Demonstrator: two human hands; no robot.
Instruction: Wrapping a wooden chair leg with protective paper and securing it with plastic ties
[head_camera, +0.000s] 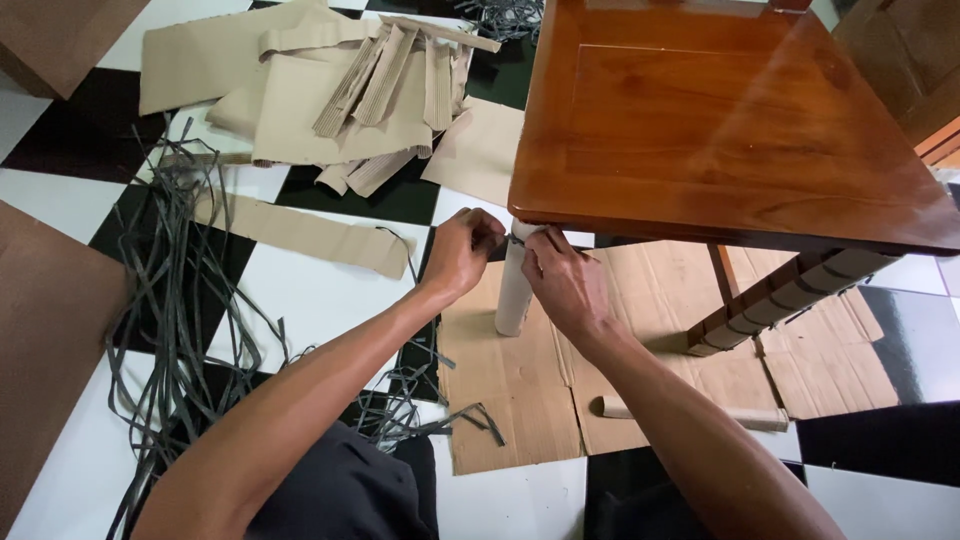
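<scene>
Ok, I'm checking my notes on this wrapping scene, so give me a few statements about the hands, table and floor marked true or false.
1. Both hands, left hand and right hand, meet at the top of the paper-wrapped table leg. True.
2. The glossy brown wooden table lies upside down. False: it stands upright.
3. Grey plastic straps lie loose on the checkered floor. True.
4. The corrugated cardboard strips are stacked on the tabletop. False: they lie on the floor.
5. The flattened cardboard sheet lies under the table. True.

Wrapped leg (515, 290) top hidden behind hands; table (730, 120) far edge cut off; strap between fingers too small.
</scene>
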